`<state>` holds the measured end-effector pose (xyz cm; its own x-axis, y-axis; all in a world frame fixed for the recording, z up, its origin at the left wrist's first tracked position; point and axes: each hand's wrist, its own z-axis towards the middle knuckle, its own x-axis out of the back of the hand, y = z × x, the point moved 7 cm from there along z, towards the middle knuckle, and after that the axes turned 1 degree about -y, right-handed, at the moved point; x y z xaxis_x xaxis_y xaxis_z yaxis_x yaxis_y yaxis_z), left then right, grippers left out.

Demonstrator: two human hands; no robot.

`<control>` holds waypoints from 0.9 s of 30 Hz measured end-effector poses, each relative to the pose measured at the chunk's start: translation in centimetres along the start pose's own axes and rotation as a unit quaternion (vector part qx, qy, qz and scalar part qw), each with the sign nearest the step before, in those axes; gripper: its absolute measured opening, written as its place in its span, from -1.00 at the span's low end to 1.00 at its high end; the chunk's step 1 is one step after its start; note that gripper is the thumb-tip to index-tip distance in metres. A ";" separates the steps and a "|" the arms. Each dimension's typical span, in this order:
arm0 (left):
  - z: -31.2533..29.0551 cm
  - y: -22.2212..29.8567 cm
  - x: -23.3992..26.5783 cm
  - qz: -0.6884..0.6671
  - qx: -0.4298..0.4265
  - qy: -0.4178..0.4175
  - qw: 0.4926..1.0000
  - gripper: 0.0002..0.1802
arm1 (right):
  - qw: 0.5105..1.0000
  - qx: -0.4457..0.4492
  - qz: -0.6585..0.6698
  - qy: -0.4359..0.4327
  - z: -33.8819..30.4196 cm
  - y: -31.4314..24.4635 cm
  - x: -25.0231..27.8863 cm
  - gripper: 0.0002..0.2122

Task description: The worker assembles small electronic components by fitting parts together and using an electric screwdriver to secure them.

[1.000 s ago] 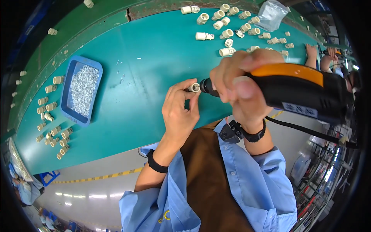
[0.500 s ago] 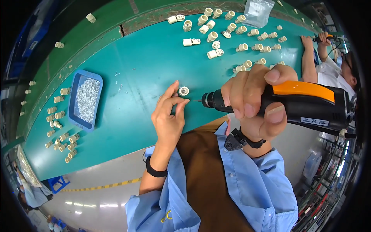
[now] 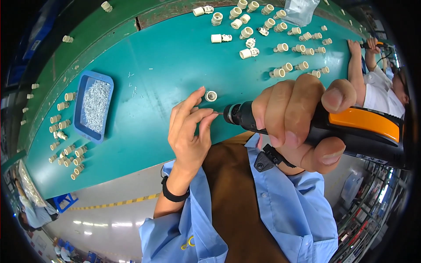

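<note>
My right hand point(image 3: 298, 118) is wrapped around a black-and-orange electric screwdriver point(image 3: 364, 127), held level with its thin bit toward the left. Thumb and forefinger of my left hand point(image 3: 189, 131) pinch together right at the bit's tip; whatever sits between them is too small to make out. Just beyond those fingertips a cream lamp socket point(image 3: 211, 96) stands on the green table point(image 3: 144, 101), its round opening facing up. The left middle finger reaches close beside it.
A blue tray point(image 3: 77, 109) of small silvery screws lies left, with a few loose ones beside it. Cream sockets stand in groups at the left edge and far right. A clear plastic bag point(image 3: 300, 11) rests at the back. A co-worker point(image 3: 381, 87) works at the right.
The screwdriver has come slightly left, so its nose is closer to my left fingertips. The view has shifted a little. My left hand keeps its pinch.
</note>
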<state>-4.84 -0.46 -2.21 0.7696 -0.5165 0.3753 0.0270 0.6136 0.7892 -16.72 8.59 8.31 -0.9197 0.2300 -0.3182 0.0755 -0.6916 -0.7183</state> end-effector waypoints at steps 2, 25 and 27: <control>0.1 0.0 -0.1 -0.002 0.000 -0.003 1.000 -0.80 | 1.000 0.009 0.013 -0.003 0.0 0.1 0.0 -0.57; 1.7 -2.2 -1.8 -0.001 0.105 -0.041 0.994 -0.64 | 0.995 -0.036 -0.087 0.041 0.8 1.3 0.6 -0.55; 0.9 -3.3 -2.3 -0.025 0.102 -0.061 0.993 -0.65 | 0.992 -0.040 -0.097 0.063 0.8 1.7 0.8 -0.55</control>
<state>-7.26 -1.87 -5.23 0.6879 -0.6193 0.3785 -0.0753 0.4578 0.8859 -17.62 7.04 7.30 -0.8645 0.4411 -0.2410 -0.0626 -0.5701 -0.8192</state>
